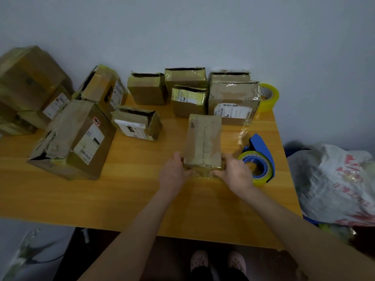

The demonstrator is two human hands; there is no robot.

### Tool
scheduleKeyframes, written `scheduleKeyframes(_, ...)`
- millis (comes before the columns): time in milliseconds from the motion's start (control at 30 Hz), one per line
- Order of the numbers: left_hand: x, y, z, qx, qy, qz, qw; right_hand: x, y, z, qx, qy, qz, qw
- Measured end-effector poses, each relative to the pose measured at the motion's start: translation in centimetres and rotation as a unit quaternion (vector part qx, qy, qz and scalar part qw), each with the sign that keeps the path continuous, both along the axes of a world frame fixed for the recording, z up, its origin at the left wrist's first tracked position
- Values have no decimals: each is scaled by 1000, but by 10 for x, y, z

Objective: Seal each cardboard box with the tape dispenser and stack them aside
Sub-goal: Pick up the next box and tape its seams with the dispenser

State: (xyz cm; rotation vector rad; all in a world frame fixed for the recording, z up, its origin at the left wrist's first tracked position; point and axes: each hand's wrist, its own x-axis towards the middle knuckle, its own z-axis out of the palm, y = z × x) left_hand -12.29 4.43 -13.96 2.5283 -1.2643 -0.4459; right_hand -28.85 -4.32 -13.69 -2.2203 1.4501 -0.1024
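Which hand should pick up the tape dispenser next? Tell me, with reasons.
Right. The tape dispenser lies just beside the right hand; the left hand holds the opposite side of the box and would likely have to cross over it.

Dim room, bare wall.
An orange-wood tabletop stands against the pale grey wall; pale floor shows lower left, and a white bag with red print lies just beside its right edge.
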Motion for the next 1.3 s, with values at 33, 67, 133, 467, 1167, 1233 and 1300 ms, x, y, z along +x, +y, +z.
scheduleKeyframes(33, -1, 0, -2, -2, -1, -5, 1000, 0, -2, 2, 2, 4, 3, 1000)
scheduleKeyframes(67, -2, -1, -3, -12, 4, -18, 1000, 0, -3, 3, 2, -4, 5, 1000)
scheduleKeyframes(133, -3, -4, -3, -43, 51, -55, 996, 2, -4, 8, 1, -26, 21, 999)
scheduleKeyframes(467, -4, -8, 0, -100, 80, -110, 986, 1, -10, 8, -11, 32, 111, 993)
scheduleKeyframes(1167, -13, -3, 2, -72, 102, -56, 991, 6, -10, 5, 7, -4, 26, 1000)
scheduleKeyframes(1233, -10, -1, 1, -75, 108, -59, 990, 3, -14, 5, 38, -14, 39, 998)
scheduleKeyframes(1300, -6, 0, 3, -69, 137, -57, 987, -1, -19, 9, 80, -27, 49, 995)
